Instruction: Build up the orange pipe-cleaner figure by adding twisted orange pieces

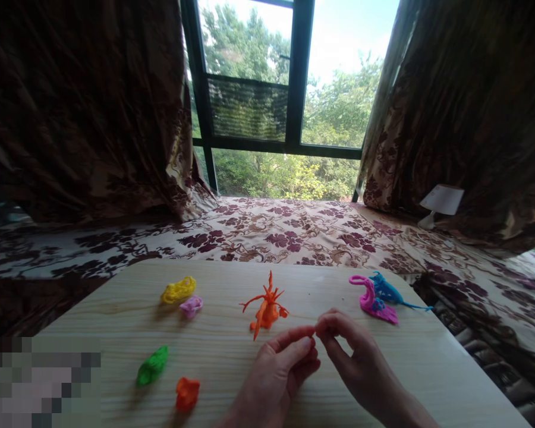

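My left hand (282, 370) and my right hand (361, 356) meet over the table, fingertips almost touching. Both are closed in a pinch. A tiny reddish-orange speck shows at the left fingertips, but whatever they pinch is too small to name. Just beyond the left hand stands an orange clay figure (267, 312) with thin spiky limbs. A pink clay figure (373, 300) with a curved neck lies right of the hands, against a blue clay figure (387, 289) with a long thin tail. An orange clay lump (188, 393) rests to the left.
On the left of the wooden table (116, 321) are yellow clay (179, 290), light pink clay (191, 306) and green clay (152, 365). Behind it spreads a floral cloth (285, 232) below a window. A small white lamp (442, 200) stands at the right, by the curtain (463, 107).
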`<action>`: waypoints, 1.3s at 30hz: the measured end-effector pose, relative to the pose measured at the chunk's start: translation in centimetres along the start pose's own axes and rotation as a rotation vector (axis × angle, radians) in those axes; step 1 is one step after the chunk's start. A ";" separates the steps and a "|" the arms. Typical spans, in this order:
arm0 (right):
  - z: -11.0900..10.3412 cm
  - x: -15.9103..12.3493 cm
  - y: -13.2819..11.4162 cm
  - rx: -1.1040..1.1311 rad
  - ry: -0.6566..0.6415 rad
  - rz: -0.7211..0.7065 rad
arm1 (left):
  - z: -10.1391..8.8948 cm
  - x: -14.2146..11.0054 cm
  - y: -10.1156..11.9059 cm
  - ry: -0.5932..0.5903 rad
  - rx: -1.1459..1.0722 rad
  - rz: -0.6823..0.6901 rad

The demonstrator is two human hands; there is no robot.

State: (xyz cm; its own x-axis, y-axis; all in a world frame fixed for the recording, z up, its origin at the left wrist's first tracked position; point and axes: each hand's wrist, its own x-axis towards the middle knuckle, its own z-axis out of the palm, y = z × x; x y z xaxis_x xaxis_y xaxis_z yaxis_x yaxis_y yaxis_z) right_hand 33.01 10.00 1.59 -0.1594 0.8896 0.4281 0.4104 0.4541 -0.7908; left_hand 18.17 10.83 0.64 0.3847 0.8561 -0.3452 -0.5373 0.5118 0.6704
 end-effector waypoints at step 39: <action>2.4 4.7 0.0 -0.295 -0.046 -0.040 | -1.2 -1.0 0.5 -0.286 0.884 -0.092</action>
State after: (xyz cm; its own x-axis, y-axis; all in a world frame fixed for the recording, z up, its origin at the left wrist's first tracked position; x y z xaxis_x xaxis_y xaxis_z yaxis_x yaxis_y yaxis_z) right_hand 30.15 14.30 2.55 -0.2189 0.8754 0.4310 0.6447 0.4613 -0.6096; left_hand 16.63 10.29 0.52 0.6307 0.7045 -0.3254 0.2253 0.2350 0.9455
